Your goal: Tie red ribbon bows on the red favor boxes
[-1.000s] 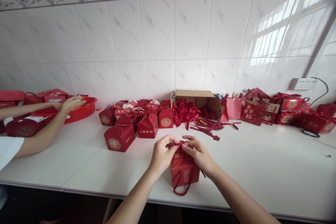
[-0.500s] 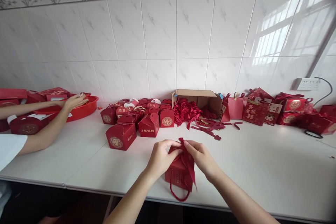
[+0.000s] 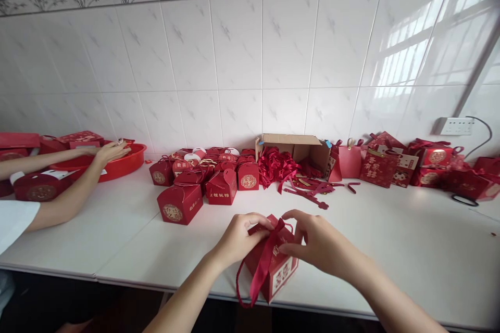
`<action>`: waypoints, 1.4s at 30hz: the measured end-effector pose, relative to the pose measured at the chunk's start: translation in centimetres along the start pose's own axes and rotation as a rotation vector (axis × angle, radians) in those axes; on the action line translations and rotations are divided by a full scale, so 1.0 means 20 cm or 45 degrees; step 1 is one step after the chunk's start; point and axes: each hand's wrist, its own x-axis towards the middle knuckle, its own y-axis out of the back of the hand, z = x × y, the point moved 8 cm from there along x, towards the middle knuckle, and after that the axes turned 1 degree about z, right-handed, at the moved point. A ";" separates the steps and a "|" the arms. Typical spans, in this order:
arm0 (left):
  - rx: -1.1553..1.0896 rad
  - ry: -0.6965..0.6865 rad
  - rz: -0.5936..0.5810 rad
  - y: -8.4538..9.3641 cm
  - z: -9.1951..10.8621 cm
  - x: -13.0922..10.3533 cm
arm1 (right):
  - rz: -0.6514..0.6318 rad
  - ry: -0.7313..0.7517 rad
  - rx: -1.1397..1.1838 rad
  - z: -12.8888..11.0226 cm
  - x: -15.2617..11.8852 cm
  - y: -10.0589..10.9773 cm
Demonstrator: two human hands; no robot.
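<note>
A small red gift box (image 3: 284, 270) with a pale patterned panel stands turned at an angle near the table's front edge. Across its top runs a dark red ribbon (image 3: 262, 265), its tail hanging down the near side, and a twisted red cord handle (image 3: 239, 283) loops beside it. My left hand (image 3: 244, 237) pinches the ribbon near the top of the box, thumb and forefinger almost together. On the other side, my right hand (image 3: 312, 237) curves round the box top with thumb and fingers apart, the thumb close to the ribbon.
Finished-looking red boxes (image 3: 179, 203) stand grouped behind. A cardboard box (image 3: 316, 153) spills red ribbons (image 3: 275, 166). Red bags (image 3: 377, 166) line the wall at right. At left, another person's arms (image 3: 82, 187) reach over a red basin (image 3: 130, 164).
The box has turned, so a patterned panel now faces front right. My right hand's fingers have spread and shifted right; the ribbon tail now hangs toward the left.
</note>
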 end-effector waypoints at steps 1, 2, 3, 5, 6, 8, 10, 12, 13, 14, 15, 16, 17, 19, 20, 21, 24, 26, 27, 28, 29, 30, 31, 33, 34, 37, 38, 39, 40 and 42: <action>-0.009 0.005 -0.017 0.00 0.00 0.00 | -0.038 0.002 0.035 0.00 0.01 0.00; -0.013 0.005 -0.031 0.00 0.00 0.00 | -0.031 0.013 0.062 0.00 0.03 0.02; -0.006 -0.001 -0.039 0.00 0.01 0.00 | 0.002 0.031 0.083 0.01 0.06 0.03; 0.052 -0.036 -0.038 0.01 0.03 0.00 | 0.023 0.088 0.136 0.01 0.10 0.03; 0.105 -0.067 -0.030 0.02 0.04 0.01 | -0.001 0.116 0.170 0.01 0.12 0.01; 0.254 -0.154 -0.021 0.03 0.08 0.01 | -0.028 0.174 0.222 0.01 0.14 -0.01; 0.427 -0.253 -0.029 0.04 0.12 0.01 | 0.033 0.274 0.232 -0.01 0.14 0.00; 0.584 -0.333 -0.041 0.05 0.16 0.01 | 0.090 0.449 0.212 -0.05 0.11 0.01; 0.645 -0.365 -0.048 0.05 0.17 0.01 | 0.102 0.546 0.186 -0.07 0.09 0.01; 0.691 -0.392 -0.055 0.06 0.19 0.01 | 0.110 0.631 0.145 -0.09 0.07 0.01; 0.722 -0.410 -0.063 0.06 0.20 0.01 | 0.120 0.698 0.093 -0.10 0.05 0.00; 0.742 -0.419 -0.070 0.06 0.20 0.01 | 0.134 0.746 0.035 -0.10 0.04 -0.01; 0.754 -0.420 -0.075 0.06 0.20 0.00 | 0.143 0.778 -0.020 -0.10 0.04 -0.02; 0.774 -0.412 -0.070 0.06 0.21 0.00 | 0.143 0.811 -0.086 -0.10 0.04 -0.04; 0.786 -0.409 -0.065 0.06 0.21 0.00 | 0.135 0.817 -0.093 -0.10 0.04 -0.05; 0.800 -0.409 -0.065 0.06 0.20 0.00 | 0.125 0.818 -0.093 -0.10 0.04 -0.06; 0.853 -0.427 -0.101 0.05 0.19 0.00 | 0.092 0.803 -0.073 -0.09 0.04 -0.08; 0.875 -0.426 -0.104 0.06 0.18 0.01 | 0.079 0.795 -0.067 -0.08 0.03 -0.08; 0.874 -0.414 -0.090 0.07 0.18 0.01 | 0.074 0.796 -0.061 -0.08 0.03 -0.08; 0.866 -0.393 -0.073 0.08 0.17 0.02 | 0.070 0.799 -0.049 -0.08 0.03 -0.08; 0.852 -0.366 -0.056 0.10 0.17 0.02 | 0.064 0.805 -0.029 -0.07 0.03 -0.08; 0.835 -0.335 -0.043 0.11 0.16 0.03 | 0.055 0.810 -0.005 -0.07 0.03 -0.08; 0.808 -0.304 -0.039 0.12 0.16 0.03 | 0.048 0.811 0.019 -0.06 0.03 -0.08; 0.704 -0.240 -0.060 0.12 0.15 0.02 | 0.037 0.798 0.060 -0.05 0.03 -0.09; 0.626 -0.205 -0.076 0.11 0.15 0.02 | 0.032 0.787 0.080 -0.05 0.04 -0.09; 0.341 -0.058 -0.133 0.08 0.09 0.02 | 0.020 0.762 0.129 -0.04 0.05 -0.09; 0.249 0.007 -0.157 0.07 0.06 0.02 | 0.020 0.757 0.138 -0.04 0.05 -0.09; 0.162 0.071 -0.183 0.05 0.04 0.02 | 0.020 0.751 0.145 -0.04 0.05 -0.09; 0.078 0.132 -0.206 0.04 0.01 0.02 | 0.022 0.745 0.153 -0.03 0.05 -0.09; -0.081 0.220 -0.249 0.02 -0.02 0.01 | 0.020 0.733 0.176 -0.03 0.05 -0.09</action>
